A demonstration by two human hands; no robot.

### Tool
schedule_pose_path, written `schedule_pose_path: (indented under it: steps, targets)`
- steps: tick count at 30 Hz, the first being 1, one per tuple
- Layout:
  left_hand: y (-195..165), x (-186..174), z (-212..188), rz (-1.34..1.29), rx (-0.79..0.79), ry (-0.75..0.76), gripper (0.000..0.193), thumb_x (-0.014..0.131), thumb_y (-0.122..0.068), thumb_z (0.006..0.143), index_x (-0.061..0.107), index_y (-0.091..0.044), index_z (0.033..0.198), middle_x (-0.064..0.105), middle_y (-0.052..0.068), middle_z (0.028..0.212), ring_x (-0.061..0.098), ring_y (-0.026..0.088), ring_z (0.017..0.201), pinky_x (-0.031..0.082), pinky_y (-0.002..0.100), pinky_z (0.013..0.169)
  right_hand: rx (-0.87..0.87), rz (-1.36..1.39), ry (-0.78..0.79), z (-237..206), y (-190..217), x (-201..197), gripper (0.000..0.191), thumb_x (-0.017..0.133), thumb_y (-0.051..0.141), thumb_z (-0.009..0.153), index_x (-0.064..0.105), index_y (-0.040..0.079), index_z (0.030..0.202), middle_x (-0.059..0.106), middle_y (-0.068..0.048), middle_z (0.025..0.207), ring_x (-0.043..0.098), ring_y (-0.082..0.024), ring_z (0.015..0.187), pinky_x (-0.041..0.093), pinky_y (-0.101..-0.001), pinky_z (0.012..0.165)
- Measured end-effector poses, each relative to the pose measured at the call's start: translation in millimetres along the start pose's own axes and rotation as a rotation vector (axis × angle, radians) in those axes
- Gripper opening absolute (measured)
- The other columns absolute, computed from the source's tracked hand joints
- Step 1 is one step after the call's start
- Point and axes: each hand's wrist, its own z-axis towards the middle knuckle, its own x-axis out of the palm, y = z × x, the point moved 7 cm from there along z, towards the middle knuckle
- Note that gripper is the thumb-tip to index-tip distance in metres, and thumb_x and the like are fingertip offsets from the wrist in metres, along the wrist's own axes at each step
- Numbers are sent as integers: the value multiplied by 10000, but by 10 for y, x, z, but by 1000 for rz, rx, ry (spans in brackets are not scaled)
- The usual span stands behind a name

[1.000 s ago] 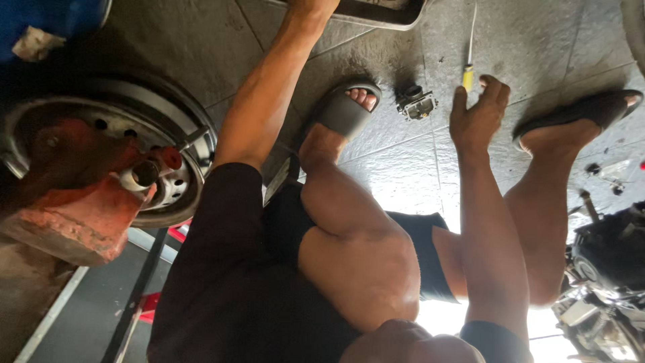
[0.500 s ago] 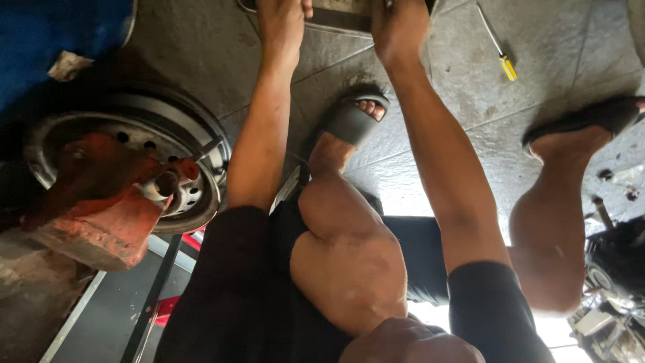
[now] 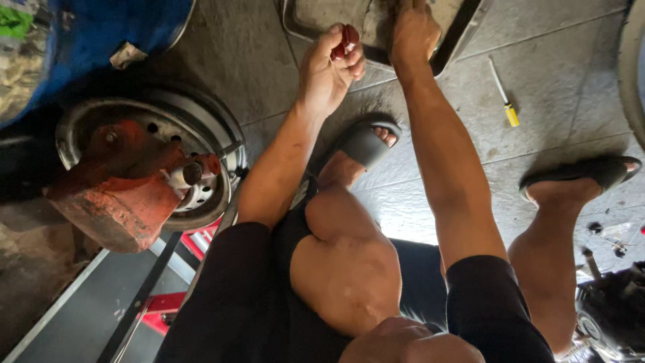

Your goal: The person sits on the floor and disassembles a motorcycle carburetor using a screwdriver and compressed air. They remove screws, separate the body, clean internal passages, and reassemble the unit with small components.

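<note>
Red part (image 3: 349, 39) in left hand (image 3: 329, 74)

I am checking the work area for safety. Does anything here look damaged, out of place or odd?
Yes. A yellow-handled screwdriver lies loose on the concrete floor, near the right foot's sandal. The orange part on the steel wheel rim looks rusty and chipped.

Both hands reach a tray (image 3: 463, 40) ahead — wheel (image 3: 208, 134) left, screwdriver (image 3: 504, 101) right.
</note>
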Motion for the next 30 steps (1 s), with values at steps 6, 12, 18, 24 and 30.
schedule_pose_path:
  steps: [6, 12, 18, 24, 30]
  targets:
    - [126, 439, 170, -140, 98, 62, 327, 514, -371, 1102, 548, -111, 906, 660, 148, 1288, 583, 293, 1316, 448, 426, 1163, 334, 839, -54, -281, 74, -1089, 143, 685, 72, 1047, 588, 23, 956, 591, -90, 815, 558, -184, 765, 482, -315, 692]
    - [557, 1411, -5, -466, -138, 380, 343, 435, -344, 1151, 503, -115, 905, 521, 252, 1505, 423, 375, 1486, 336, 457, 1292, 183, 669, -4, -974, 370, -2333, 106, 700, 54, 994, 647, -28, 1037, 623, -73, 924, 583, -83, 775, 485, -258, 686]
    - [699, 2272, -444, -397, -246, 559, 445, 394, -349, 1183, 435, -73, 836, 490, 243, 1543, 400, 341, 1518, 303, 451, 1262, 563, 883, -424, -1586, -198, -3155, 231, 719, 156, 1082, 655, -28, 958, 609, -45, 769, 520, -86, 651, 415, -235, 619]
    - [813, 2842, -947, -257, -285, 606, 472, 373, -397, 1202, 446, -92, 849, 518, 215, 1528, 407, 273, 1458, 316, 408, 1249, 265, 799, -421, -2047, 48, -3746, 240, 713, 172, 1149, 645, -56, 1181, 635, -40, 1016, 563, -104, 922, 460, -226, 862]
    - [1107, 3173, -1331, -99, -262, 585, 406, 437, -390, 1109, 606, -21, 1104, 608, 144, 1230, 547, 237, 1194, 417, 388, 1089, 347, 924, -472, -2405, 63, -4252, 231, 692, 188, 1131, 685, -27, 1216, 637, -13, 961, 542, -82, 812, 435, -201, 752]
